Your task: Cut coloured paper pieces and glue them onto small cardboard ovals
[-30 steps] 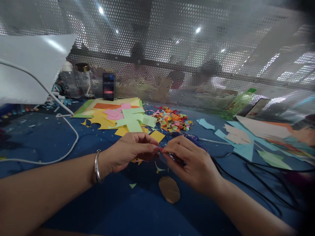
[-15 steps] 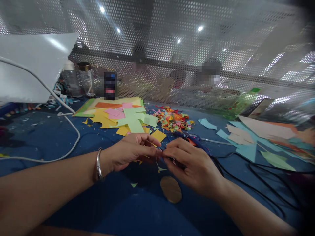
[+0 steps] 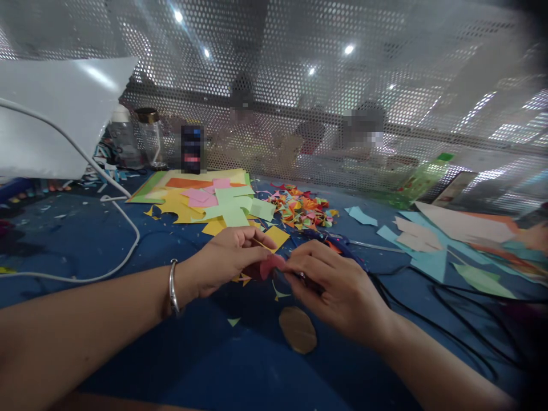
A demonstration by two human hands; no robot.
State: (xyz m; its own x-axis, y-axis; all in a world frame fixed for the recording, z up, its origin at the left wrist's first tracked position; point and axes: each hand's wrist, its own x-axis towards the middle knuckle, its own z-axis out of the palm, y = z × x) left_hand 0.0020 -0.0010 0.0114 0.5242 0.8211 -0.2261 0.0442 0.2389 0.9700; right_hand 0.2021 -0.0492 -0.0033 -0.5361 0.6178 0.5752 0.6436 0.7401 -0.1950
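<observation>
My left hand (image 3: 226, 260) and my right hand (image 3: 331, 285) meet over the blue table (image 3: 77, 245), fingers pinched together on a small pink paper piece (image 3: 270, 265) held between them. A silver bangle (image 3: 172, 287) sits on my left wrist. Just beyond my fingers lies a yellow paper square (image 3: 275, 236), and small paper offcuts (image 3: 278, 294) lie under my hands. A brown oval piece (image 3: 297, 329) lies on the table below my right hand.
Sheets of yellow, green and pink paper (image 3: 205, 200) lie behind my hands, beside a heap of small folded coloured pieces (image 3: 302, 209). Blue-handled scissors (image 3: 338, 242), black cables (image 3: 445, 302), a white cable (image 3: 124, 222), light-blue cuttings (image 3: 423, 251) and jars (image 3: 148, 137) surround them. A perforated metal screen (image 3: 299, 85) backs the table.
The pink paper now shows wider between my fingertips; before it was only a thin sliver. My hands have stayed in place.
</observation>
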